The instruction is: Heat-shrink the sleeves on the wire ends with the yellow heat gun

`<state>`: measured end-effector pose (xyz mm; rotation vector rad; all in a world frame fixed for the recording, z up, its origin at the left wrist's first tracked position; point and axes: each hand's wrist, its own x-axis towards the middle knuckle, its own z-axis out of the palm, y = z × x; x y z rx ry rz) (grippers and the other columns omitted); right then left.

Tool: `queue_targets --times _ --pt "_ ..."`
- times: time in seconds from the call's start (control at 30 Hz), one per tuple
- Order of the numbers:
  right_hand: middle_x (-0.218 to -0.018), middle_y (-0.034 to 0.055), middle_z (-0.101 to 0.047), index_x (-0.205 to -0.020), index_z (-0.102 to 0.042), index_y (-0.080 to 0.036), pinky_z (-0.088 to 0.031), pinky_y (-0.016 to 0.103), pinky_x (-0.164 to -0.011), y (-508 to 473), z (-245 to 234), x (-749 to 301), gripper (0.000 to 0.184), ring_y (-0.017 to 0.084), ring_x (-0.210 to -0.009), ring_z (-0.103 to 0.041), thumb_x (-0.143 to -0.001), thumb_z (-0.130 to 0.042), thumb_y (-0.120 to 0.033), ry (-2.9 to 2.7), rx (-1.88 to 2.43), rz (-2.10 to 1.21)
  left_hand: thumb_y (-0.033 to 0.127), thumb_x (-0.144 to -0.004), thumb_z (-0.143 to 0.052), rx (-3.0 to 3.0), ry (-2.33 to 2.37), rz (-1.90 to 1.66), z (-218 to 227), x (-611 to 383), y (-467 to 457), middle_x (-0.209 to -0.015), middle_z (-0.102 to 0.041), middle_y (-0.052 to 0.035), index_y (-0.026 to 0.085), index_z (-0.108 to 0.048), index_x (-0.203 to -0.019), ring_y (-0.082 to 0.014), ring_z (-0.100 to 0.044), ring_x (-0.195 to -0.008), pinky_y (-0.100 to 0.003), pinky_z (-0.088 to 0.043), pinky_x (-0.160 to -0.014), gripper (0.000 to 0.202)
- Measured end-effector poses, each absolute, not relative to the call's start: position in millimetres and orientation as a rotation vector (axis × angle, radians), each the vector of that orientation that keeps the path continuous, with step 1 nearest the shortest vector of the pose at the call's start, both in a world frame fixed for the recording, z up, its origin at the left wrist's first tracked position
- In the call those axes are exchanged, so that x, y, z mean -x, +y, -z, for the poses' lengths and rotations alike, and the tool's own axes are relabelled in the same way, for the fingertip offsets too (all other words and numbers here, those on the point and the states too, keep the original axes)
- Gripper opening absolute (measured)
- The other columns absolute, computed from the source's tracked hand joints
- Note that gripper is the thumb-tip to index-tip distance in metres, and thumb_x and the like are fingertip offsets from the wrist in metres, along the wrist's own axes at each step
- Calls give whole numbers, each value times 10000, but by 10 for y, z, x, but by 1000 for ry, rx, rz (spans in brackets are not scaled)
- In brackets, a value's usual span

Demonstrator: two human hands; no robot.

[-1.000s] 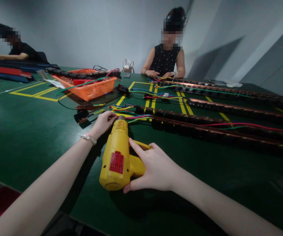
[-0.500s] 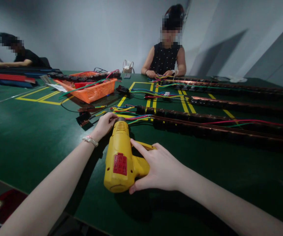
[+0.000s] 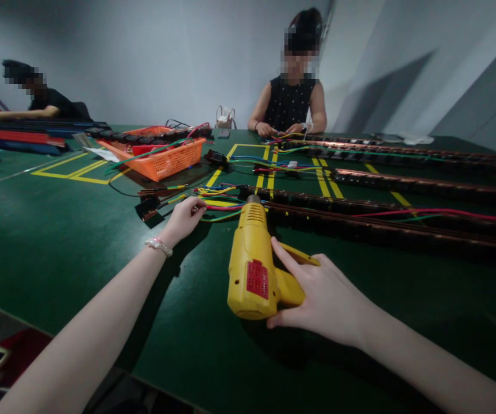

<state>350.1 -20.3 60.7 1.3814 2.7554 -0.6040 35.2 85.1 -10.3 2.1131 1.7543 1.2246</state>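
- Yellow heat gun (image 3: 252, 267) has slid to the right since half a second ago, right hand (image 3: 323, 293) going with it; left hand (image 3: 185, 218) hasn't really budged
- right hand is wrapped round the heat gun's handle, index finger reaching forward along the body, thumb low at the rear; nozzle (image 3: 254, 199) points away from the wearer, by the spot where the colored wires (image 3: 226, 217) meet the nearest copper-and-black strip (image 3: 360, 224); can't tell if the gun's body touches the table
- left hand has its fingertips pinched together on the colored wires, red one included; can't tell exactly how many are in there
- green tabletop (image 3: 70, 253) spreads left of the left forearm and shows as a gap between that hand and the gun; near edge (image 3: 15, 318) cuts diagonally under the left forearm
- tighter on the far side; black piece (image 3: 146, 210) sits just beside the left hand, orange basket (image 3: 174, 161) lies farther back, more strips run off to the right
- co-worker (image 3: 295, 106) sits at the far edge, both hands by wires
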Motion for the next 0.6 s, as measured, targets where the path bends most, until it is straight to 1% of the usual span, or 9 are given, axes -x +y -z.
queue_targets --times 0.1,0.2,0.3,0.43,0.53,0.6 --pt "-1180 153 -628 -1485 -3 -116 -330 488 -916 -217 -573 -3548 1190 326 -1085 -552 -649 -463 -826 2764 -1419 567 302 -789 -519 -2102 1759 -1226 103 -354 855 -821 -636 -38 163 -597 -826 -140 -567 -700 -257 -462 -660 164" --pt "-1136 173 -644 -1483 -20 -93 -361 487 -869 -235 -556 -3564 1192 335 -1021 -583 -651 -433 -840 2783 -1421 515 304 -794 -509 -2093 1791 -1209 112 -354 875 -822 -639 -42 163 -593 -827 -146 -567 -709 -256 -455 -657 168" --pt "-1111 172 -654 -1486 -33 -99 -374 481 -849 -246 -549 -3572 1171 329 -975 -604 -663 -413 -841 2807 -1398 493 303 -797 -502 -2074 1838 -1172 124 -358 902 -785 -641 -38 163 -597 -825 -150 -563 -698 -258 -446 -660 171" --pt "-1039 147 -681 -1486 -37 -98 -340 497 -905 -259 -521 -3554 1161 309 -949 -619 -671 -426 -829 2842 -1387 520 319 -795 -505 -2041 1891 -1127 136 -362 929 -737 -642 -42 159 -608 -801 -151 -553 -656 -260 -430 -649 191" --pt "-1041 138 -680 -1487 -36 -102 -292 512 -958 -283 -491 -3506 1154 309 -992 -610 -676 -446 -813 2869 -1404 544 362 -825 -461 -2046 1905 -1077 148 -354 936 -693 -626 -41 170 -586 -739 -157 -546 -643 -267 -415 -638 245" --pt "-1038 145 -679 -1487 -34 -98 -280 520 -961 -302 -484 -3459 1158 313 -988 -611 -674 -455 -807 2863 -1403 557 381 -838 -439 -2057 1885 -1058 153 -348 933 -680 -618 -34 178 -565 -731 -156 -542 -641 -267 -406 -636 261"
